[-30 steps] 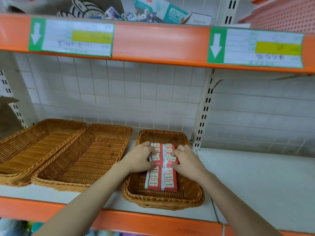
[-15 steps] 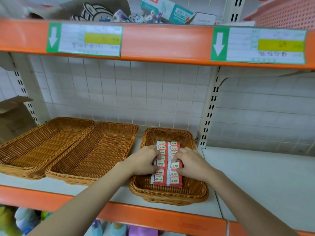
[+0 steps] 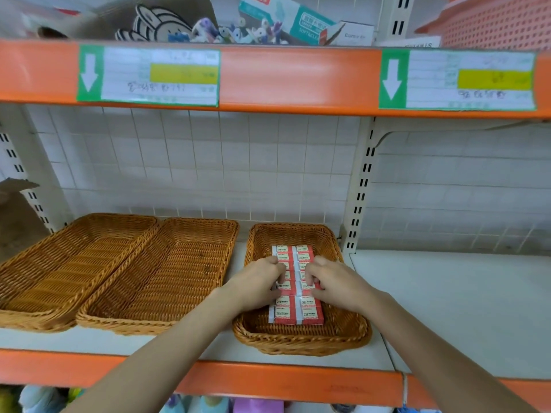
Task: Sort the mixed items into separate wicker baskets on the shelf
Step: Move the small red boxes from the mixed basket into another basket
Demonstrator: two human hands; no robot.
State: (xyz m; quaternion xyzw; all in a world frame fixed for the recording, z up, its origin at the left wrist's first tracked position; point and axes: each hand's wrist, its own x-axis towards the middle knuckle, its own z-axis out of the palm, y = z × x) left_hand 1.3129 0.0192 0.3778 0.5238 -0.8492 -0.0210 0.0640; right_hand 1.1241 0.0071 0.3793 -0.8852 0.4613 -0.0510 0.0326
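With my left hand and right hand curled onto the 2B lead boxes mid-basket in the right wicker basket, I'd squeeze both rows gently inward, keeping edges flush.

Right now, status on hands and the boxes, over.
Left hand and right hand both gripping red boxes, two rows in right basket. Two left baskets hold nothing. Nothing blocking.
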